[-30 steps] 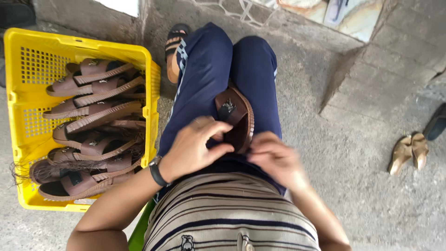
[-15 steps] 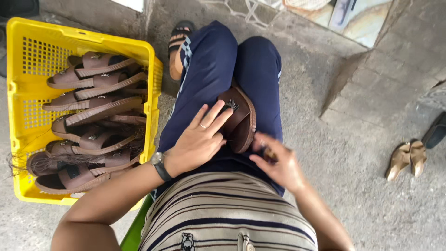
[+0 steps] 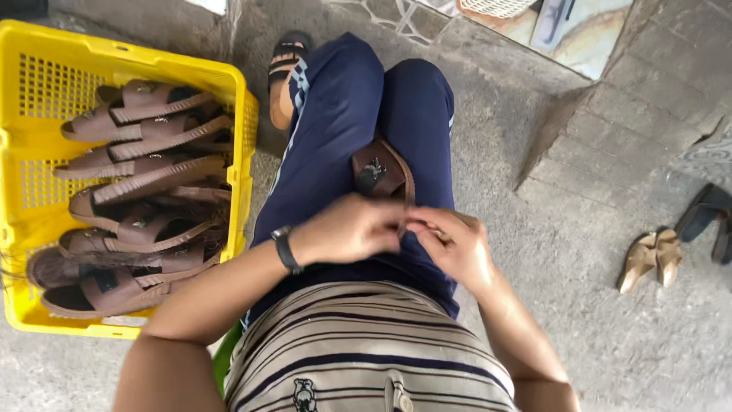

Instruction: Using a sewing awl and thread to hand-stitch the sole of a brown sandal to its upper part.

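A brown sandal (image 3: 381, 172) lies on the person's lap, across the dark blue trousers (image 3: 335, 130), just beyond both hands. Its strap carries a small dark metal ornament facing up.

The left hand (image 3: 347, 229) sits at the near end of the sandal, fingers curled inward and thumb side toward the right hand. The right hand (image 3: 454, 244) meets it fingertip to fingertip; both are closed narrow, pinching at the same spot at the sandal's near edge. What lies between the fingertips is hidden, possibly a small part or thread; it cannot be told. A dark wristband (image 3: 286, 248) rings the left wrist.

Nearer than the hands is a striped shirt (image 3: 366, 343). Beyond the left hand, a foot in a dark sandal (image 3: 286, 61) rests on the concrete.

Well to the left of the left hand stands a yellow crate (image 3: 46, 76), holding a stack of brown sandals (image 3: 137, 191) laid on their sides in a row.

Well to the right of the right hand, a tan pair of shoes (image 3: 652, 259) lies on the concrete, with a dark shoe (image 3: 709, 214) just beyond it.
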